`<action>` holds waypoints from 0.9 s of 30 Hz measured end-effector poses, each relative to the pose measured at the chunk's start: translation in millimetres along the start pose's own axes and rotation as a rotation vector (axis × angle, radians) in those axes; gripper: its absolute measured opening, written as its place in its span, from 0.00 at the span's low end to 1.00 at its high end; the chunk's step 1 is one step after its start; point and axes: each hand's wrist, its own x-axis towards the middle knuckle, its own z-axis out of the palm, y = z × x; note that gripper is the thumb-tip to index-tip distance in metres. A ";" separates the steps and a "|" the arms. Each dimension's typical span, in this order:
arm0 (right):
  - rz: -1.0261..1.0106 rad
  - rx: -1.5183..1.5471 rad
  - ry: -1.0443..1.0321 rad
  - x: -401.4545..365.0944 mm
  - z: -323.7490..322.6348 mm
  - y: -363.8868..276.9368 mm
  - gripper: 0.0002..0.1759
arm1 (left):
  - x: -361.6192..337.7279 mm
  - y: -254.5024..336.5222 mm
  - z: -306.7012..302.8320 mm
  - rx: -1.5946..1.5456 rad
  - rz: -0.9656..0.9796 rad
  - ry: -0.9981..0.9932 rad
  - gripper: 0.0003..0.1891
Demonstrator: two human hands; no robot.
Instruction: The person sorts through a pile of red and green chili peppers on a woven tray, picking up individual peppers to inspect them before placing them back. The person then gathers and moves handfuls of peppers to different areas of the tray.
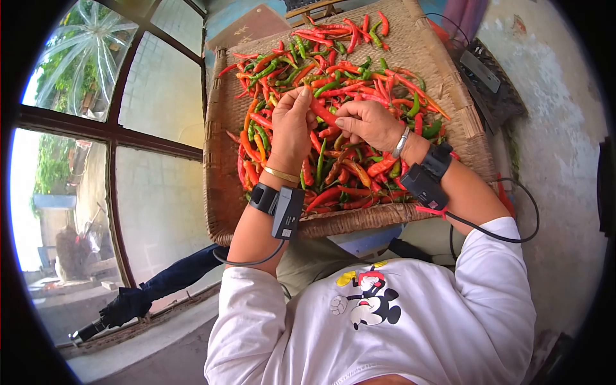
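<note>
A red chili pepper is held up between both hands, above a pile of peppers. At its upper left end, my left hand pinches it between thumb and fingers. The fingers of my right hand are closed on its lower right end. Beneath them, red, green and orange chili peppers lie heaped in a large rectangular woven basket. Parts of the pile are hidden behind my hands and wrists.
A window with a dark frame runs along the left. On its sill rests a folded dark umbrella. To the basket's right is a dark woven container with a flat device on it. Cables hang from the black wrist devices.
</note>
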 end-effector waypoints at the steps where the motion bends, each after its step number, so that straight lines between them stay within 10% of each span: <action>1: 0.000 0.001 0.000 0.2 0.4 -1.8 0.11 | 1.6 -1.1 -1.9 0.001 0.000 0.000 0.05; 11: -0.061 0.059 -0.019 -0.8 -6.3 -5.6 0.11 | 5.6 -16.3 -7.4 0.026 -0.278 0.122 0.06; 19: -0.086 0.363 0.436 26.7 -73.7 18.6 0.17 | 1.2 -20.7 -0.6 0.246 -0.259 0.084 0.14; 23: -0.126 0.186 0.766 32.1 -95.2 25.1 0.31 | 2.4 -36.6 -6.5 0.663 -0.076 -0.081 0.14; 25: -0.135 -0.014 0.823 33.2 -94.8 26.0 0.30 | -2.1 -34.2 -4.3 1.323 0.494 -0.228 0.12; 27: -0.155 -0.181 0.647 31.3 -88.1 25.5 0.23 | -6.7 -34.9 -1.3 1.370 0.419 -0.245 0.13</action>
